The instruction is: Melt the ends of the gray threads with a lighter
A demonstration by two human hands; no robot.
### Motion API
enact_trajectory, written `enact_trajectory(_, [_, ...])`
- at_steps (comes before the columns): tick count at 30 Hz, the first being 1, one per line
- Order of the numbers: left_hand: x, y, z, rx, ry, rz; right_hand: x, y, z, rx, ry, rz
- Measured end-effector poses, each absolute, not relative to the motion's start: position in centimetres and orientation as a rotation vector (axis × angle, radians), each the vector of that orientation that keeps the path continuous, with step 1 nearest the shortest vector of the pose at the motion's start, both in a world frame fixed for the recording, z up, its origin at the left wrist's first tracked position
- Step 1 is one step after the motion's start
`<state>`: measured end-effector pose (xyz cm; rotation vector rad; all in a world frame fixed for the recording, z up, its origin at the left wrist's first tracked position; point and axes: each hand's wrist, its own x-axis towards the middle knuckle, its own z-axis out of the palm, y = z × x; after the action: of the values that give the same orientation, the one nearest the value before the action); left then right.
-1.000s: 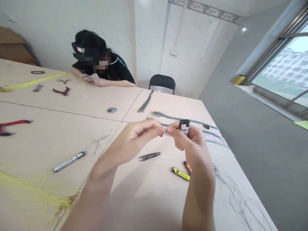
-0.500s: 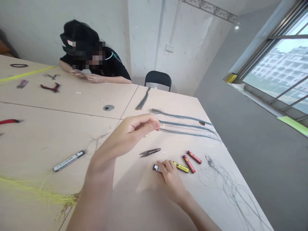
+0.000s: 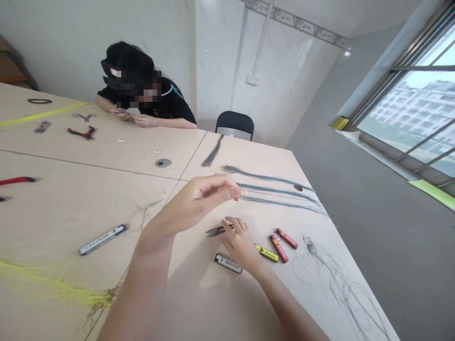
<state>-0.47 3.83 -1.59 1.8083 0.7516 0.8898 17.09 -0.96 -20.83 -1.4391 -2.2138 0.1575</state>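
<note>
My left hand [image 3: 199,201] hangs above the table with thumb and forefinger pinched on a tiny yellowish fibre [image 3: 244,192]. My right hand [image 3: 241,244] rests on the table, its fingers spread at the end of black thread snips [image 3: 216,231]. Below it lies a black and silver Bentley lighter [image 3: 228,263], apart from the hand. To the right are a yellow lighter [image 3: 266,253] and several red ones [image 3: 279,248]. Long blue-grey fibres [image 3: 273,190] stretch across the table beyond my hands.
A co-worker's hands [image 3: 130,118] hold a phone at the far side of the pale table [image 3: 106,161]. A utility knife [image 3: 102,239], red-handled pliers [image 3: 81,133] and yellow fibres [image 3: 60,289] lie left. A black chair [image 3: 234,125] stands behind; the table's right edge [image 3: 341,265] drops to the grey floor.
My right hand no longer holds the lighter, which now lies on the table. That hand has moved up and left to the snips. My left hand keeps its pinch.
</note>
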Motion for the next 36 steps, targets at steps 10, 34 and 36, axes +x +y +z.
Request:
enact_trajectory(10, [-0.6, 3.6, -1.3, 1.782, 0.702, 0.926, 17.3, -0.4, -22.3, -1.528, -2.108, 0.163])
enact_trajectory(34, [-0.4, 3.6, -0.7, 1.816, 0.738, 1.001, 19.7, -7.7, -19.3, -1.456, -1.985, 0.487])
enact_trajectory(36, [-0.4, 3.6, -0.8, 1.833, 0.750, 0.981, 18.4, -8.4, -20.0, -1.453, -2.080, 0.517])
